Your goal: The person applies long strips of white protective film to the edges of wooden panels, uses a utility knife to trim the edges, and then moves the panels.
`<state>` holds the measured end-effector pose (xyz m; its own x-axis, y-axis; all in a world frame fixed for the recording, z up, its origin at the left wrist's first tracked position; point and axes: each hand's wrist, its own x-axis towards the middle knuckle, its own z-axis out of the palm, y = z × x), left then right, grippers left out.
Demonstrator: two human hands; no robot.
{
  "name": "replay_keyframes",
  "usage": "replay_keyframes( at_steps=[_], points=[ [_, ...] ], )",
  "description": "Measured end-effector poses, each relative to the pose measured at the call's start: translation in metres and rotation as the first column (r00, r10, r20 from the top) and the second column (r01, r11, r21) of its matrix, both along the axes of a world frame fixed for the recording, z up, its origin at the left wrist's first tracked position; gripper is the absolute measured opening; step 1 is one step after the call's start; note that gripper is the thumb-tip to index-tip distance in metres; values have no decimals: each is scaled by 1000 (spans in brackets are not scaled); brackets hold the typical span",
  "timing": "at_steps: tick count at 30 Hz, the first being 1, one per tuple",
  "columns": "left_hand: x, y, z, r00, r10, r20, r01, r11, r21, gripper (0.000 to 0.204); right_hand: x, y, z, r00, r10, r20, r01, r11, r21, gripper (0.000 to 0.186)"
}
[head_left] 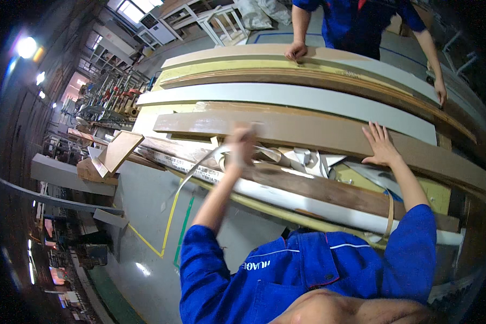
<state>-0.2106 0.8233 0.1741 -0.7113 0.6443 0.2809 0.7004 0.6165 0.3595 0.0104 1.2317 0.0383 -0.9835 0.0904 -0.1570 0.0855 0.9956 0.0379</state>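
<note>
A long board with a taupe face (302, 127) lies across the stack in front of me. Over its left half is my left hand (242, 146), smeared by motion; it looks closed, with a pale blurred thing at its fingers that I cannot make out. My right hand (381, 148) rests flat on the board's right part, fingers spread. Thin pale strips (308, 159) lie curled in a heap between this board and a brown board (329, 186) nearer me. One narrow strip (191, 171) hangs off near my left forearm.
Beyond lie a white board (291, 96) and stacked brown boards (308, 80). A co-worker in blue stands across, one hand (296, 51) on the farthest board (237, 53). Wrapped rolls (183, 166) run along the near edge. A small panel (121, 151) juts up at left; clamps (113, 100) stand behind.
</note>
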Motion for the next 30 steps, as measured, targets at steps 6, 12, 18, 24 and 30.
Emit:
replay_keyframes(
  at_steps=[6, 12, 18, 24, 30],
  points=[
    [117, 175, -100, 895, -445, 38, 441, 868, -227, 44, -8, -4, -6, 997, -57, -45, 53, 995, -82, 106],
    [102, 129, -114, 704, -597, 384, 663, 747, -53, 62, -5, 15, -10, 994, 18, -104, -42, 972, -231, 66],
    [-59, 56, -99, 961, -273, 54, 276, 960, -55, 28, -44, 54, -13, 947, -225, -231, 141, 933, -332, 55],
    [-215, 34, -122, 979, -190, 77, 205, 898, -390, 43, -152, 32, -15, 987, -162, 19, 163, 968, -192, 76],
    [-217, -36, -147, 828, -509, 236, 556, 687, -467, 121, -206, 14, -13, 981, -133, 141, 143, 988, -63, 101]
  ],
)
